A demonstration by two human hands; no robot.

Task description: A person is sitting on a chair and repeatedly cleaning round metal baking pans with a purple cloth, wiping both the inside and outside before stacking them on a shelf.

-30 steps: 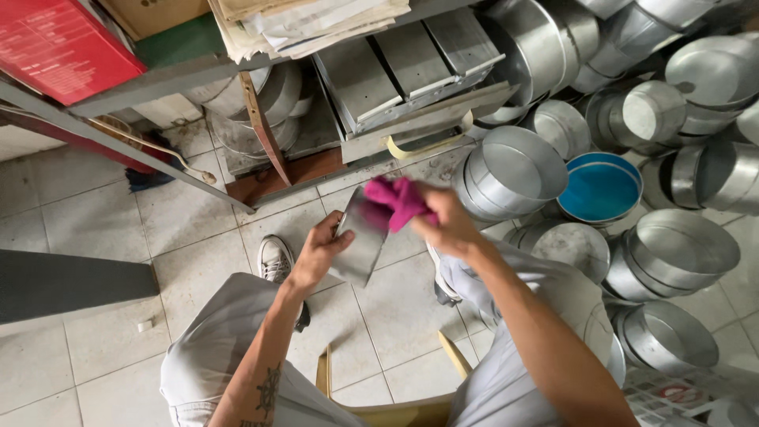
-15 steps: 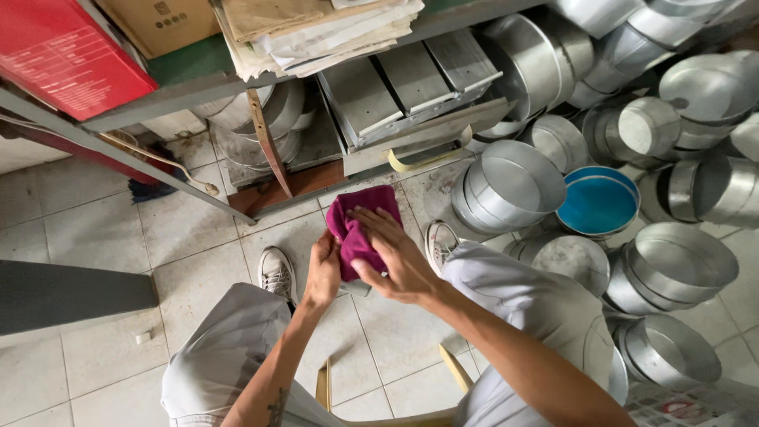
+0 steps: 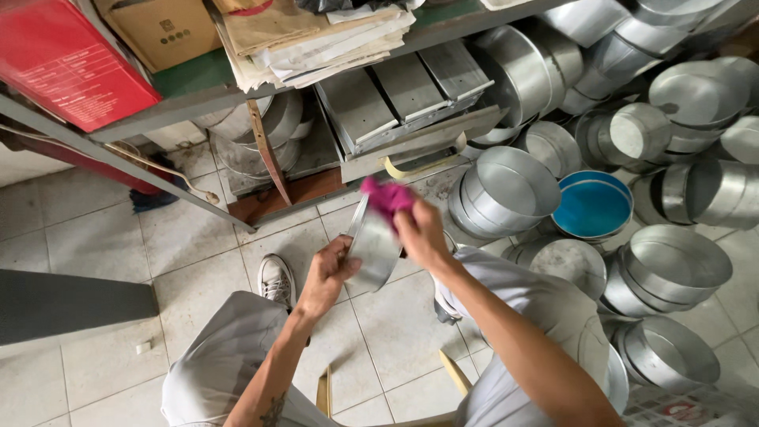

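Stacks of round metal pans (image 3: 506, 190) crowded the tiled floor (image 3: 95, 245) to the person's right, one of them a blue-lined pan (image 3: 591, 207), and more pans lay tipped on their sides further back. A grey metal shelf (image 3: 198, 87) ran across the top, carrying a red box (image 3: 67, 59), a cardboard box (image 3: 162, 30) and a heap of papers (image 3: 316, 43), with rectangular loaf tins (image 3: 403, 87) stored beneath it. Nothing stood between the hands and the pan they worked on. The left hand (image 3: 326, 273) gripped a round metal pan (image 3: 371, 249) by its lower rim, fingers curled closed around the edge, above the knees. The pan stood tilted on edge, its open face turned toward the right hand (image 3: 419, 229), which pressed a bunched pink cloth (image 3: 386, 196) against the upper rim, fingers closed on the cloth.
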